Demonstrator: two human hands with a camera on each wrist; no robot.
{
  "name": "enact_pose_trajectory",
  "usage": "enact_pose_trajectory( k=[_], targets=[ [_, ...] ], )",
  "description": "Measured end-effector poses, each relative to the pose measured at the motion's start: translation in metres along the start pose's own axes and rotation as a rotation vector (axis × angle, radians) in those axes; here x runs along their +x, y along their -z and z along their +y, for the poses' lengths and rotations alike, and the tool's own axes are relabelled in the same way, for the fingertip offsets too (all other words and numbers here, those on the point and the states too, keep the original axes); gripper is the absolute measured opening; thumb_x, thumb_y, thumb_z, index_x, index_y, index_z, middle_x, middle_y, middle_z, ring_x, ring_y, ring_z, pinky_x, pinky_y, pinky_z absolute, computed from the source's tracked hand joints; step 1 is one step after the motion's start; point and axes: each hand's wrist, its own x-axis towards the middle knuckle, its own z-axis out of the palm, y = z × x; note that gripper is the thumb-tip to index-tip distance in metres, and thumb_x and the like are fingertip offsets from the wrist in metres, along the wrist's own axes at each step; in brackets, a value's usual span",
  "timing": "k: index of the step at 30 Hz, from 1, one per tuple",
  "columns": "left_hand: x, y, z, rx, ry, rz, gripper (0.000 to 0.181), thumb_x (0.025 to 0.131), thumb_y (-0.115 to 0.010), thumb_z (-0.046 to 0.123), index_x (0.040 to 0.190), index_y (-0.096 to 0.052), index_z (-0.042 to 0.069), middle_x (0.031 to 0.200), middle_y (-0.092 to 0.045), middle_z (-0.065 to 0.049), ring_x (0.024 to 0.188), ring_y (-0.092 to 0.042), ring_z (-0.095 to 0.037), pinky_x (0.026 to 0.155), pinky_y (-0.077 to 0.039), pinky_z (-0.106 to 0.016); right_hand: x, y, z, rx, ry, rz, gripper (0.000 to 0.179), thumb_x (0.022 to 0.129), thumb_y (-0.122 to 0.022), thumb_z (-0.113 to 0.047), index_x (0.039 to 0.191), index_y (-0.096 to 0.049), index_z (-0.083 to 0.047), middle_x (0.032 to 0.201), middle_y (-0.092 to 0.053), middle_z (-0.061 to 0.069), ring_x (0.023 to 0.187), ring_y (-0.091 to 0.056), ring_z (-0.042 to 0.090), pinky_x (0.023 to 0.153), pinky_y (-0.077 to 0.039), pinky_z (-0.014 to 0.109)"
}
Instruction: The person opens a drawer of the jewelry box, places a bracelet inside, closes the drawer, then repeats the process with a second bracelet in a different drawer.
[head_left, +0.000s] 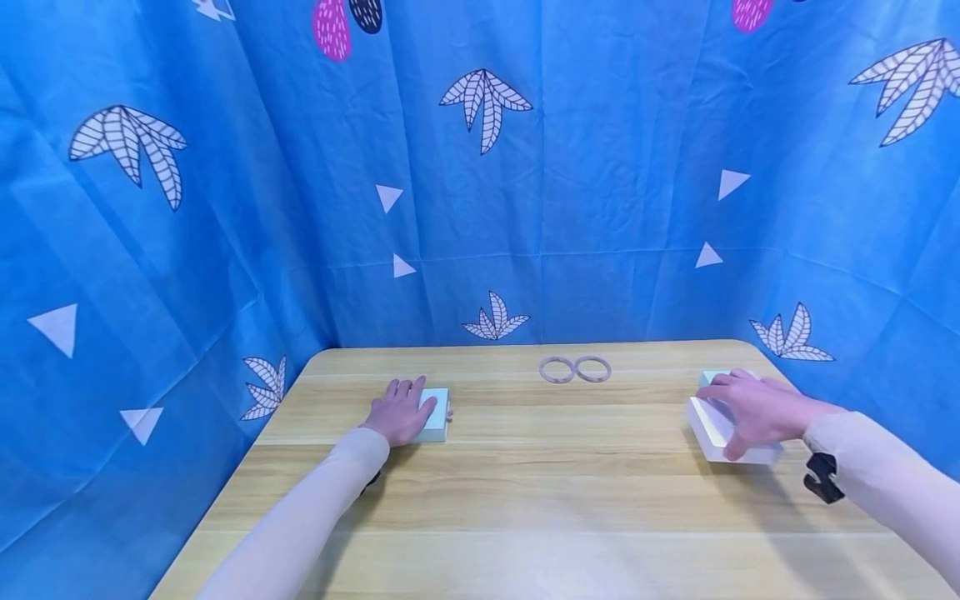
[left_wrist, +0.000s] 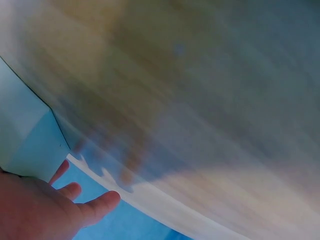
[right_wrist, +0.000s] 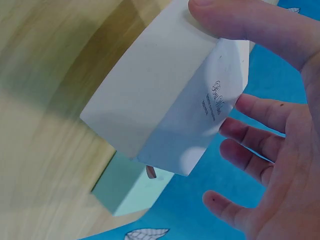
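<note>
On the left of the table, my left hand (head_left: 399, 410) lies with straight fingers over a pale mint box (head_left: 435, 427); a small tab sticks out from the box's right side. The left wrist view shows this hand's spread fingers (left_wrist: 100, 205) beside the box (left_wrist: 32, 125). At the right, my right hand (head_left: 757, 406) grips a white box (head_left: 705, 427) tilted above the table, thumb on one side and fingers on the other. Small lettering is printed on it. Behind it sits another mint box (right_wrist: 130, 182), partly covered, with a brownish ribbon tab (right_wrist: 151, 172) between them.
Two pale purple rings (head_left: 557, 370) lie side by side near the table's back edge. The wooden table (head_left: 555, 483) meets a blue patterned curtain (head_left: 585, 183) at the back, with more curtain on both sides.
</note>
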Motion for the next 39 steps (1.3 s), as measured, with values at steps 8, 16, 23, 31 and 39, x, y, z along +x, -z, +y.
enact_pose_trajectory(
  k=[8,16,23,31,39],
  targets=[
    [0.000,-0.002,-0.002,-0.002,0.005,0.007,0.075,0.103,-0.028,0.061,0.161,-0.023,0.013,0.158,-0.035,-0.020,0.149,-0.023,-0.042,0.107,-0.029,-0.074,0.018,0.005,-0.015,0.048,-0.002,-0.017,0.084,0.057,-0.092,-0.044,0.131,-0.065,-0.015,0.128,-0.061,0.012,0.110,-0.052,0.031,0.087,-0.047,0.062],
    [0.002,-0.002,-0.001,0.004,0.003,0.010,0.079,0.101,-0.025,0.065,0.161,-0.023,0.014,0.158,-0.034,-0.019,0.149,-0.023,-0.042,0.108,-0.029,-0.074,0.036,0.006,-0.026,0.043,0.022,-0.016,0.086,0.056,-0.093,-0.044,0.132,-0.064,-0.014,0.126,-0.061,0.012,0.108,-0.051,0.029,0.089,-0.047,0.064],
    [0.001,-0.002,-0.001,0.009,0.006,0.005,0.077,0.102,-0.026,0.064,0.161,-0.023,0.015,0.159,-0.034,-0.018,0.149,-0.023,-0.041,0.109,-0.029,-0.072,0.050,0.006,-0.037,0.054,0.024,-0.027,0.085,0.058,-0.093,-0.044,0.133,-0.064,-0.015,0.129,-0.060,0.012,0.111,-0.050,0.030,0.093,-0.044,0.068],
    [-0.001,0.001,0.001,-0.006,0.006,-0.009,0.078,0.102,-0.026,0.065,0.162,-0.023,0.015,0.159,-0.034,-0.018,0.149,-0.022,-0.041,0.109,-0.029,-0.073,0.062,0.007,-0.045,0.059,0.036,-0.023,0.085,0.059,-0.092,-0.043,0.134,-0.063,-0.014,0.128,-0.061,0.011,0.111,-0.050,0.029,0.091,-0.046,0.064],
    [0.000,0.001,0.000,-0.001,0.008,-0.005,0.077,0.102,-0.026,0.064,0.162,-0.022,0.015,0.159,-0.034,-0.019,0.150,-0.022,-0.042,0.110,-0.028,-0.073,0.075,0.008,-0.054,0.074,0.051,-0.020,0.085,0.059,-0.092,-0.043,0.134,-0.063,-0.013,0.127,-0.061,0.010,0.112,-0.050,0.030,0.090,-0.046,0.060]
  ],
)
